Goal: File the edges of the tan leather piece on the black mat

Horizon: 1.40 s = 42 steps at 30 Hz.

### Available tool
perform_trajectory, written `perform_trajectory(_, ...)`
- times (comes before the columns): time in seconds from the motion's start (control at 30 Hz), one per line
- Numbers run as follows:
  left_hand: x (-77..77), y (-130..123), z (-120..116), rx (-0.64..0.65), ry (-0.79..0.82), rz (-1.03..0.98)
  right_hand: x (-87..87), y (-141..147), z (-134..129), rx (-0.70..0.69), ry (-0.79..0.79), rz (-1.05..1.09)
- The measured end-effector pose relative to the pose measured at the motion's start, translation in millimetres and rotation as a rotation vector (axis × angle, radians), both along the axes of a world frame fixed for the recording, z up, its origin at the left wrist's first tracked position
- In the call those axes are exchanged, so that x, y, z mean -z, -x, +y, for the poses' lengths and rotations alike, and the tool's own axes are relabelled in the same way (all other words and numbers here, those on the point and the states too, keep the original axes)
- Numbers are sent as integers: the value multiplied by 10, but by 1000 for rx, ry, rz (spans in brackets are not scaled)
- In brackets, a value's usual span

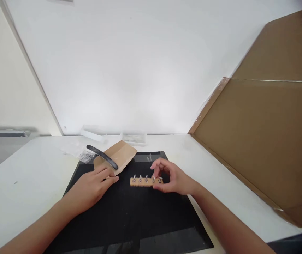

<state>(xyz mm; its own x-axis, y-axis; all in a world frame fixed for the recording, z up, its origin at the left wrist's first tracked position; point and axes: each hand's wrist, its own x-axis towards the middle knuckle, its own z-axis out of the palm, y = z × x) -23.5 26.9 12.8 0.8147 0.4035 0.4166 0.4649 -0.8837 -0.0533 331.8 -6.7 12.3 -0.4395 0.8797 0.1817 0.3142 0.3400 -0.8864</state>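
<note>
A narrow wooden strip [142, 182] with several small metal clips standing on it is over the black mat [129, 218]. My right hand [168, 176] pinches the strip's right end between thumb and fingers. To the left, my left hand [95, 185] has its thumb and fingers close together at the near edge of a brown paper sheet or envelope [124, 152]. A dark curved nail file [101, 156] lies across that paper, just beyond the fingers. Whether the left fingertips grip the paper is hard to make out.
Two clear plastic trays, one [94, 135] at back left and another [133, 138] at the centre, stand by the white wall. A crumpled clear bag with a label [86, 156] lies left of the paper. Cardboard panels [259, 141] rise at the right.
</note>
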Motion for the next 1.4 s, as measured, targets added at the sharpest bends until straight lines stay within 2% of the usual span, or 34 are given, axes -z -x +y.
perform_trajectory(0.1, -48, -23, 0, 43, -53, -84, 77, 245, -46, -106, -7, -82)
perform_trajectory(0.2, -32, -65, -41, 65, -57, -160, 120, 348, -42, -172, -75, -203)
perform_trajectory(0.37, 7, -116, -143, 100, 22, -67, 67, 274, -7, -124, -145, -237)
perform_trajectory(0.5, 19, -171, -196, 105, 136, -28, 34, 131, 49, 56, -199, -237)
perform_trajectory(0.57, 45, -205, -214, 97, 177, -43, 27, 45, 83, 199, -213, -225)
perform_trajectory(0.7, 120, -261, -247, 45, 237, -42, -10, -174, 142, 557, -221, -67)
perform_trajectory(0.77, 149, -278, -260, 12, 258, -44, -17, -308, 179, 647, -226, -104)
perform_trajectory(0.83, 167, -286, -270, 1, 276, -54, 9, -439, 224, 625, -226, -258)
perform_trajectory(0.9, 177, -289, -276, 0, 297, -67, 70, -543, 271, 523, -200, -381)
perform_trajectory(1.0, 192, -290, -283, 6, 324, -92, 183, -607, 325, 340, -160, -422)
perform_trajectory(1.1, 205, -300, -294, 7, 338, -115, 265, -575, 358, 223, -176, -437)
perform_trajectory(1.2, 211, -314, -303, 9, 361, -134, 310, -525, 385, 185, -163, -445)
perform_trajectory(1.4, 217, -309, -304, 29, 373, -135, 338, -475, 417, 220, -178, -419)
